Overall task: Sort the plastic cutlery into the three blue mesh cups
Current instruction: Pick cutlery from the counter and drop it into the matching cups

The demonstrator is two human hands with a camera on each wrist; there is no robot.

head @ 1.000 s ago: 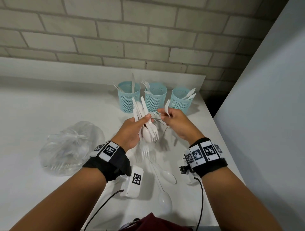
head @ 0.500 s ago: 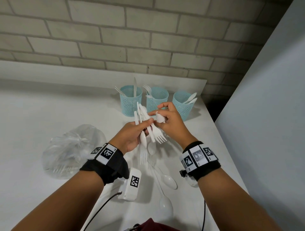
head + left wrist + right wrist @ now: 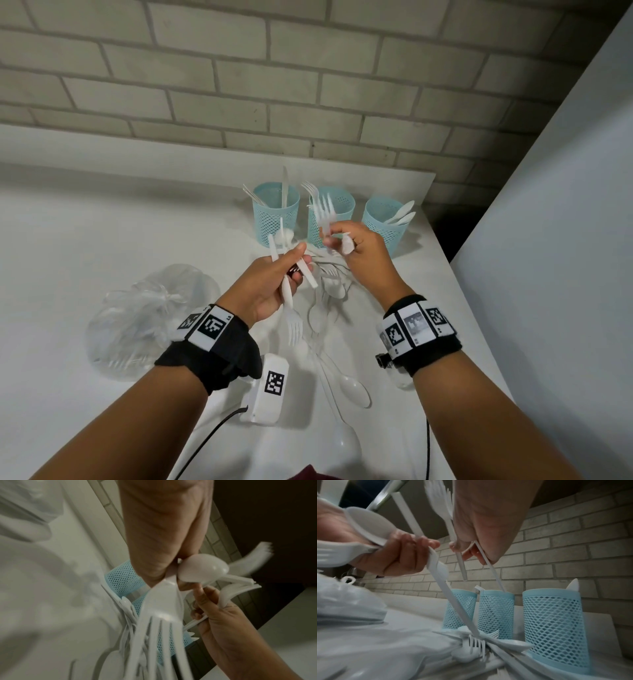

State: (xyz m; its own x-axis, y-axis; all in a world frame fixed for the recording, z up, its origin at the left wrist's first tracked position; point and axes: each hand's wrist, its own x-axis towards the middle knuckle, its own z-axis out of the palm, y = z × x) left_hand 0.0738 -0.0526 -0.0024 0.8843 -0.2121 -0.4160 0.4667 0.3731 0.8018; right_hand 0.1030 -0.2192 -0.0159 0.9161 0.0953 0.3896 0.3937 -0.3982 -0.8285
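Step in hand, as judged: the right hand (image 3: 356, 255) is lifting a white plastic fork (image 3: 325, 214) out of the bundle and carrying it toward the middle blue mesh cup (image 3: 337, 221), which is already holding forks. Doing it well is likely calling for keeping the fork upright, handle down, centring it over the rim before letting go, and keeping its tines from snagging the other pieces; the mesh cups look light and could tip if knocked.

Right hand: fingers curled, pinching the fork by its handle, tines up, just in front of the middle cup. A second thin white piece is also sitting in the same grip; its kind is unclear.

Left hand (image 3: 270, 284): fingers clenched round a mixed bundle of cutlery (image 3: 291, 270), spoon and fork among it, held above the white countertop (image 3: 85, 240).

Left cup (image 3: 274, 219): holding knives. Right cup (image 3: 383, 222): holding spoons.

Loose cutlery (image 3: 329, 287): lying on the countertop near the cups and nearer the person. Crumpled clear plastic bag (image 3: 147, 325): lying to the left.
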